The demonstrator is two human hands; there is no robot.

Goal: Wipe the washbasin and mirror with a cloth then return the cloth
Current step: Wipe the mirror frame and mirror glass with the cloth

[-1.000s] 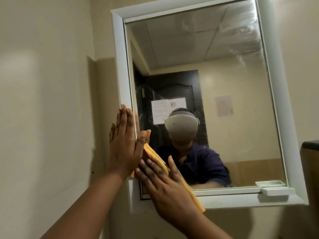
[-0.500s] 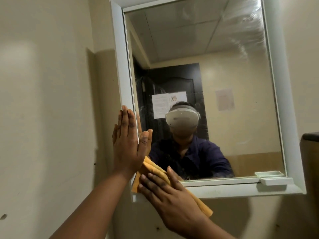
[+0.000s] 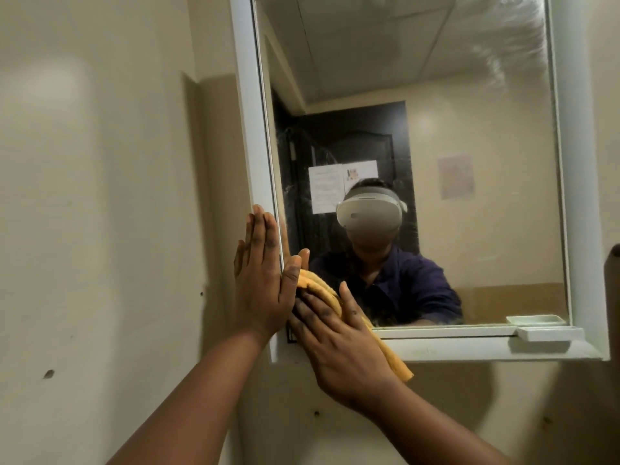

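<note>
A white-framed mirror [image 3: 469, 95] hangs on the cream wall. My right hand [image 3: 339, 344] lies flat over an orange cloth [image 3: 318, 286] and presses it against the mirror's lower left corner; the cloth's tail hangs below the frame. My left hand [image 3: 260, 276] rests flat, fingers together, against the frame's left edge, holding nothing. Smears show on the glass at the upper right. The washbasin is out of view.
A small white soap dish [image 3: 545, 333] sits on the mirror's bottom ledge [image 3: 469, 349] at the right. A dark object [image 3: 614, 263] pokes in at the right edge. The bare cream wall [image 3: 100, 196] fills the left.
My right hand and the cloth have stayed around the mirror's lower left corner, the cloth bunching up a little. The left hand keeps its place on the frame. The view has moved closer.
</note>
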